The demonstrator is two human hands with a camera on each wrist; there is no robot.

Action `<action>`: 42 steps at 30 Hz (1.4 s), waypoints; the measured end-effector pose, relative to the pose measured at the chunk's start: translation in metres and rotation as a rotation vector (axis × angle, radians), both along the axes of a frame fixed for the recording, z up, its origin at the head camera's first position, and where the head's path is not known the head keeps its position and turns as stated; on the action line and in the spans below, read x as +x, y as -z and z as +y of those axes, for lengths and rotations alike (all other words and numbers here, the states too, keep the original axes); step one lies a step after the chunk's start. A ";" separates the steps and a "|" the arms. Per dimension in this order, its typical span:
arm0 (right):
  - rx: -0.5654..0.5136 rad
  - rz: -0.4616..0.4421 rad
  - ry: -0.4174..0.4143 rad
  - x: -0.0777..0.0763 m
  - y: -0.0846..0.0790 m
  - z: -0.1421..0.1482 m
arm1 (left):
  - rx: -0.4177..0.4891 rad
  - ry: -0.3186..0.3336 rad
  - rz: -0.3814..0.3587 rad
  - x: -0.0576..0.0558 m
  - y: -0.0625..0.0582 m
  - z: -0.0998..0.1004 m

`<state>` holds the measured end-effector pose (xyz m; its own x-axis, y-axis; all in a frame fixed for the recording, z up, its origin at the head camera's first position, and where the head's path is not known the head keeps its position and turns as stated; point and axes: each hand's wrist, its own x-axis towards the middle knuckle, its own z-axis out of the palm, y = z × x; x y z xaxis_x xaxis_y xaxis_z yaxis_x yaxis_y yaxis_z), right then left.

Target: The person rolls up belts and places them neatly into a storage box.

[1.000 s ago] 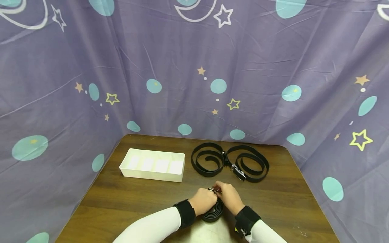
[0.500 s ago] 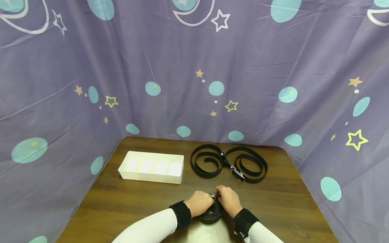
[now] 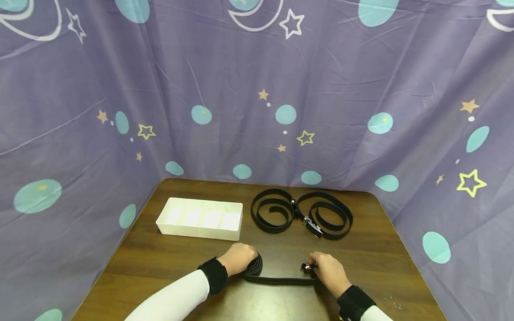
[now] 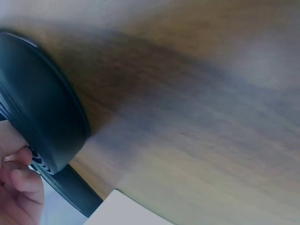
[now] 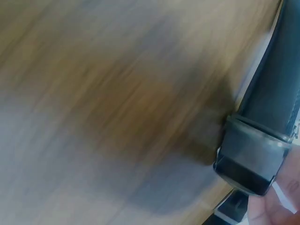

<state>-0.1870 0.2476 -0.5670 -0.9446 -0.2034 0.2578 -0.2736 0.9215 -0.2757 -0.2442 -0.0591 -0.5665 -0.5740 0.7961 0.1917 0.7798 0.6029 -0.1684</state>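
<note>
A black belt (image 3: 281, 281) stretches between the two hands near the front of the table. Its rolled part (image 3: 255, 267) is gripped by my left hand (image 3: 238, 258), fingertips at the side of the roll. In the left wrist view the thick coil (image 4: 44, 103) stands on edge beside the curled fingers (image 4: 28, 180). My right hand (image 3: 330, 272) pinches the buckle end (image 3: 307, 268). The right wrist view has the dark, shiny buckle (image 5: 253, 154) against the fingers, with the strap (image 5: 274, 79) running up from it.
Two loosely coiled black belts, a left one (image 3: 273, 229) and a right one (image 3: 337, 236), lie behind the hands with buckles close together. A white divided box (image 3: 201, 231) sits at the back left of the wooden table (image 3: 160, 272). A purple curtain (image 3: 225, 147) surrounds it.
The hands have moved apart, left hand leftward with the roll, right hand rightward with the buckle end. A length of strap now spans the gap between them.
</note>
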 end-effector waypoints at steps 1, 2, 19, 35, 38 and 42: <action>0.001 -0.009 0.006 0.001 0.000 0.004 | 0.004 0.011 -0.017 0.002 0.001 -0.002; 0.002 -0.015 0.018 0.001 0.001 0.009 | 0.006 0.025 -0.032 0.005 0.002 -0.004; -0.028 0.141 0.016 -0.071 0.007 -0.049 | -0.078 0.397 0.083 0.015 0.001 0.025; -0.358 -0.266 -0.568 -0.068 -0.006 -0.091 | 0.195 0.156 0.303 0.019 0.014 0.041; -0.396 -0.318 -0.555 -0.066 -0.007 -0.083 | 0.227 0.088 0.293 0.020 0.015 0.042; -0.469 -0.379 -0.561 -0.062 -0.005 -0.074 | 0.233 0.027 0.178 0.022 0.015 0.045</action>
